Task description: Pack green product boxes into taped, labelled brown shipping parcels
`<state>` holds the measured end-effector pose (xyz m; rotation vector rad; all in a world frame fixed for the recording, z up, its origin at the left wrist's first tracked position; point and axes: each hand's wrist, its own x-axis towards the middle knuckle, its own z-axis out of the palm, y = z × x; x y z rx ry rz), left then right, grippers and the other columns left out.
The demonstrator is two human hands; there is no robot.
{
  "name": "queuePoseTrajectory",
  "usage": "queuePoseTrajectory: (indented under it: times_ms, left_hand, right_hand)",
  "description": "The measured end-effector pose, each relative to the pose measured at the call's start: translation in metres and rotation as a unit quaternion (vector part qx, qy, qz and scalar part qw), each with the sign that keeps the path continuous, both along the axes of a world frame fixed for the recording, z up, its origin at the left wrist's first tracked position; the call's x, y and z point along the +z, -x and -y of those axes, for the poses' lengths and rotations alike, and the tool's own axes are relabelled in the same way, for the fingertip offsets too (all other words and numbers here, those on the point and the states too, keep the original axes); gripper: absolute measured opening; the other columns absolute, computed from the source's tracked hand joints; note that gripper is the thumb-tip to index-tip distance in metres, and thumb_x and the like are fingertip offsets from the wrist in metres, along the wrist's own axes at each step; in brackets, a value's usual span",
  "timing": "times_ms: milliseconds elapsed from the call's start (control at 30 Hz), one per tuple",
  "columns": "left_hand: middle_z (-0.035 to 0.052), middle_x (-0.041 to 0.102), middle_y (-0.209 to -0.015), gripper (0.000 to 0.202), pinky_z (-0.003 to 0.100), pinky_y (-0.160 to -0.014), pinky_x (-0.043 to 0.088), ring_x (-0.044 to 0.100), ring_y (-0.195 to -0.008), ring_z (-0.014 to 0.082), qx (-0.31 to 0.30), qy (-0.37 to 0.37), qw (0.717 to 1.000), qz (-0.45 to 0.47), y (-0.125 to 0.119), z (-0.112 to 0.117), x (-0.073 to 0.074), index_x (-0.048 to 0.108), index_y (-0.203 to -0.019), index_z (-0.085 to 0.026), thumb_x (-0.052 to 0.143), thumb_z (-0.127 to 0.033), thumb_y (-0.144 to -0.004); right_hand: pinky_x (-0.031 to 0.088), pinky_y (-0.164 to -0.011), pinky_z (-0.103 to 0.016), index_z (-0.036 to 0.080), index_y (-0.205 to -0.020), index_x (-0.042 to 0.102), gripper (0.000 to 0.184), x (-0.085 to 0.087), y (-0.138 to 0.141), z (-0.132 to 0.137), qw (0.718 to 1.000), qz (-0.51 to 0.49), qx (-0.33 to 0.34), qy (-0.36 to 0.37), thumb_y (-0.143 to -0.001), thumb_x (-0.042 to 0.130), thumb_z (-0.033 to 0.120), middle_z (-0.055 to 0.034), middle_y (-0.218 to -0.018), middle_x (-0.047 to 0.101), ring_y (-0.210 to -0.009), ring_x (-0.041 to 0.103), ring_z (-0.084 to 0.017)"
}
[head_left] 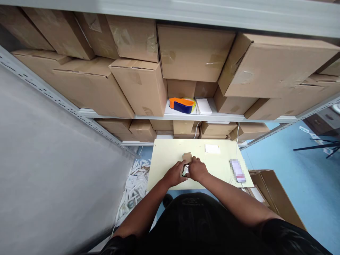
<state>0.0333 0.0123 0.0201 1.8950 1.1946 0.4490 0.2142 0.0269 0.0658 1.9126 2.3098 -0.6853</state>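
Two bare hands above a bench (164,156), seen from the head camera. The small carton (187,157) lay directly between the two sets of fingers, over the near part of the bench, with its flap raised just beyond the fingertips, on the side away from the body. The left hand (172,174) closed on the carton's left wall, thumb toward the flap and the other fingers curled round the near end. The right hand (198,168) bent its fingers against the right side, some of them reaching to the opening; whether these gripped the contents or only rested against them could not be told. The governing relation was as follows: a pale, shiny object (186,170) sat within the opening, to the right of the left fingers and just beside the right ones, so that the right hand was the nearer. Its long axis seemed to run roughly away from the body, though the fingers hid part of its outline. Beyond the right fingers and slightly to their right lay a white card (212,148); farther to their right, a blurred phone-like device (238,170). Well beyond both hands, a tape dispenser (182,105) rested on a shelf (170,115).
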Motion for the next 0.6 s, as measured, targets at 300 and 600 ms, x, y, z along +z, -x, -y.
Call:
queuePoseTrajectory:
  times_ms: [300,600]
  left_hand:
    - [0.0081,0.058,-0.132,0.082,0.041,-0.101,0.05,0.06,-0.117,0.0292,-0.024,0.0,1.0,-0.02,-0.008,-0.008,0.014,0.049,-0.145,-0.029,0.08,-0.025,-0.07]
    - [0.0069,0.06,-0.121,0.07,0.037,-0.093,0.051,0.06,-0.111,0.0271,-0.018,-0.008,0.999,-0.042,-0.016,-0.01,0.022,0.053,-0.138,-0.027,0.079,-0.029,-0.073]
  right_hand:
    - [0.053,-0.095,-0.048,0.017,-0.106,0.072,0.04,-0.011,-0.024,0.016,0.991,-0.058,0.046,-0.116,-0.071,0.078,0.037,-0.018,-0.14,0.053,-0.121,0.05,-0.036]
    - [0.051,-0.104,-0.044,0.019,-0.117,0.066,0.051,0.012,-0.043,0.018,0.969,-0.194,-0.007,-0.156,-0.07,0.076,0.034,-0.0178,-0.14,0.055,-0.119,0.059,-0.034]
